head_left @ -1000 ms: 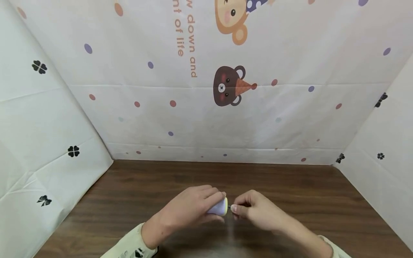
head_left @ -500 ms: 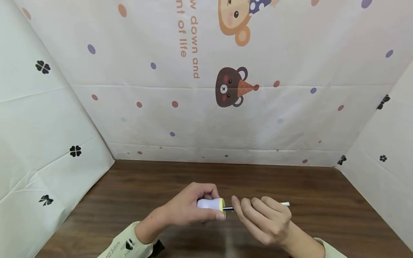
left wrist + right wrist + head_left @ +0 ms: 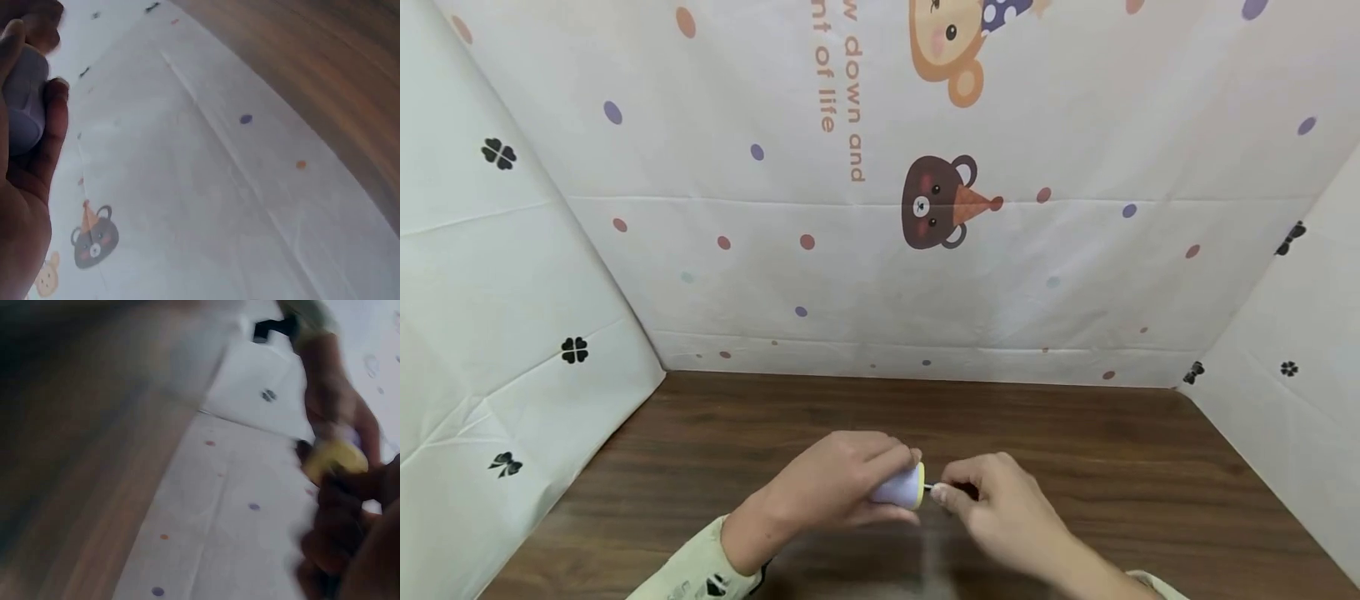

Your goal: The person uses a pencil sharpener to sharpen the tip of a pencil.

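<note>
My left hand grips a lavender pencil sharpener with a yellow rim, held sideways over the table with the rim facing right. Out of that rim comes a thin dark pencil, which my right hand pinches between thumb and forefinger close to the opening. Most of the pencil is hidden in the right hand. In the left wrist view the smooth lavender body lies within the curled left fingers. The right wrist view, blurred, has the yellow rim facing the right hand's fingertips.
Both hands are above a dark brown wooden table. Behind it rises a white backdrop with dots and a bear print. White side panels with black clover and bow prints stand left and right.
The right hand has rolled from knuckles-up back to a thumb-and-finger pinch on the pencil. The left hand has rotated with the sharpener, its back now upward again.
</note>
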`<state>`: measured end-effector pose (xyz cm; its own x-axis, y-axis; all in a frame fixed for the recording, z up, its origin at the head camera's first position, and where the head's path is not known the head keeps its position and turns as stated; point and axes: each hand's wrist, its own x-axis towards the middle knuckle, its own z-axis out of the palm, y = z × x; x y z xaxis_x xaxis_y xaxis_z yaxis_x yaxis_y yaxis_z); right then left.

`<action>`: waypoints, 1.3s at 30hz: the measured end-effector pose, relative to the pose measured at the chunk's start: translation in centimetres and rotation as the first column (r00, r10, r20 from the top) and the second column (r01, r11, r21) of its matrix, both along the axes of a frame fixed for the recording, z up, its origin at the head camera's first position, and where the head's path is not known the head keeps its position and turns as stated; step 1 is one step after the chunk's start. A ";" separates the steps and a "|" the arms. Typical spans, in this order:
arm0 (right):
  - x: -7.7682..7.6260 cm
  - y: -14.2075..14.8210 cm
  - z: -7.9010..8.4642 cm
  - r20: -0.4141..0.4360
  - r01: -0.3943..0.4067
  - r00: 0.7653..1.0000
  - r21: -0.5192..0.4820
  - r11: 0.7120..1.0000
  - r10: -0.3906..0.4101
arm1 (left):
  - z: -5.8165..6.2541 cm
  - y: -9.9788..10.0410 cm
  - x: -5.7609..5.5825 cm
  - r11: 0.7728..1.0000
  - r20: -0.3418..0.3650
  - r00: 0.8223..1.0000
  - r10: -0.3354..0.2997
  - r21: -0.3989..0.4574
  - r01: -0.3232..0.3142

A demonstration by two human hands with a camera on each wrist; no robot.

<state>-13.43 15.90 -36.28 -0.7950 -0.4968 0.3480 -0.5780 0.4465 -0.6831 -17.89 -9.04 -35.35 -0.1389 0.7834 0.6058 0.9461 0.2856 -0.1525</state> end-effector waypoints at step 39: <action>-1.4 0.4 0.5 0.538 -0.120 0.823 -0.147 0.982 0.181 | -0.2 0.3 0.4 0.989 -0.023 0.996 0.085 -0.119 -0.087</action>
